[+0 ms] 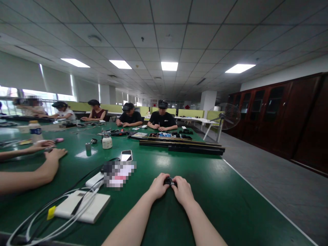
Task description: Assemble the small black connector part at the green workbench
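My left hand [159,186] and my right hand [182,189] rest on the green table [217,191], close together in front of me. Both are closed with fingers pinched on a small black object [169,181] held between them. Most of that object is hidden by my fingers, so I cannot make out what it is.
A white power bank [82,206] with white cables lies at my left, a phone [126,155] further back. A neighbour's arms [38,171] rest on the table at left. Long black bars [181,145] lie across the middle. Several people sit at the far end. A fan [228,117] stands right.
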Available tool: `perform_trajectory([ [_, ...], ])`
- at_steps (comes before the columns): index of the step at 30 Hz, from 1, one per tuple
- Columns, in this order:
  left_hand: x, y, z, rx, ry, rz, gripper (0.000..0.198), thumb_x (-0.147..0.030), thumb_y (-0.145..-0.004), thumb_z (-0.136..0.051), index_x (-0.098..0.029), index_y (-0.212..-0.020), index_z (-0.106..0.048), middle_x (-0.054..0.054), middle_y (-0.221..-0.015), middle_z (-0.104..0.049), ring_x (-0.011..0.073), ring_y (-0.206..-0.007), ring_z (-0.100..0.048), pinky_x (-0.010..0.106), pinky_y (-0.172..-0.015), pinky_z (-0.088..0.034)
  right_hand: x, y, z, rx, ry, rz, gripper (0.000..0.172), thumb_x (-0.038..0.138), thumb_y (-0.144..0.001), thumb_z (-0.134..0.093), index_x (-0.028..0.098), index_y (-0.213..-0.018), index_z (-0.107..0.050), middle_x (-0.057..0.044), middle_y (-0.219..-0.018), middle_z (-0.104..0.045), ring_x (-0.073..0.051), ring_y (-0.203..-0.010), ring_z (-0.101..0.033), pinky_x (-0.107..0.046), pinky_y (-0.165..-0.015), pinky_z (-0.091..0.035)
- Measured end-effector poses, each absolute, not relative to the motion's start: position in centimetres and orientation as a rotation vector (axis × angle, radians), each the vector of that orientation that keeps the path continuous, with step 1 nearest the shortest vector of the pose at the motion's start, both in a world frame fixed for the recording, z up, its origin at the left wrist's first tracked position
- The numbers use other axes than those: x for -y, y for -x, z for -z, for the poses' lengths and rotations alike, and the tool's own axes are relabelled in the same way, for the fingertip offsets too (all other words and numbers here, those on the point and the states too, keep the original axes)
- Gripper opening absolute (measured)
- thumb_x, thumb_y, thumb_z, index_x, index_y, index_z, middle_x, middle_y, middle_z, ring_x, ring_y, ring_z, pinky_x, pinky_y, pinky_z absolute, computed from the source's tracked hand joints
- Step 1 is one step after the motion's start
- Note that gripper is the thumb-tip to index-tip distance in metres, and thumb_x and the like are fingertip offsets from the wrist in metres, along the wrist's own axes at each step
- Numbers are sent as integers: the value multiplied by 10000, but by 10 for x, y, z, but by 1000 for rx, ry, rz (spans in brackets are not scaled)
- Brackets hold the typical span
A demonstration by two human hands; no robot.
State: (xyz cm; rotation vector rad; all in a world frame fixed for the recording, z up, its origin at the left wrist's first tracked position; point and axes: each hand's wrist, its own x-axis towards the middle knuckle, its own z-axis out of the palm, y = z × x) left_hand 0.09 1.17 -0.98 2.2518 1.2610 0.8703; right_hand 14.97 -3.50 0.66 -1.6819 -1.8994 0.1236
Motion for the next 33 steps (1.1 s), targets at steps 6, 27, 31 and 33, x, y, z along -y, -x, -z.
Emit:
perform_trajectory([
  [6, -12, 0, 11, -1250, -2261, -876, 430, -127, -722, -543, -189, -1147, -544, 68, -1153, -559, 209, -1054, -540, 300, -945, -401, 31, -152, -2, 1827, 1614, -249, 208, 252, -742, -530, 247, -945, -576, -16, -1011, -637, -190, -945, -580, -301, -817, -411],
  [27, -10, -2, 9, -1258, -2212, -894, 449, -80, -725, -535, -174, -1163, -534, 79, -1202, -536, 206, -1069, -538, 301, -965, -398, 17, -163, 12, 1634, 1679, -475, 403, 92, -744, -354, 239, -1061, -555, -22, -1067, -652, -140, -1025, -585, -264, -892, -418],
  [31, -12, -1, 12, -1286, -2241, -885, 444, -87, -719, -546, -188, -1151, -541, 79, -1230, -497, 208, -1096, -517, 305, -986, -380, 12, -164, 15, 1641, 1680, -482, 433, 70, -694, -393, 252, -1043, -574, -7, -1061, -657, -141, -1012, -590, -256, -895, -418],
  [33, -14, -1, 14, -1275, -2248, -880, 445, -98, -728, -543, -194, -1163, -535, 74, -1215, -506, 206, -1087, -521, 301, -981, -384, 12, -165, 16, 1642, 1680, -480, 441, 62, -679, -402, 258, -1029, -583, 0, -1052, -660, -142, -1005, -592, -253, -892, -420],
])
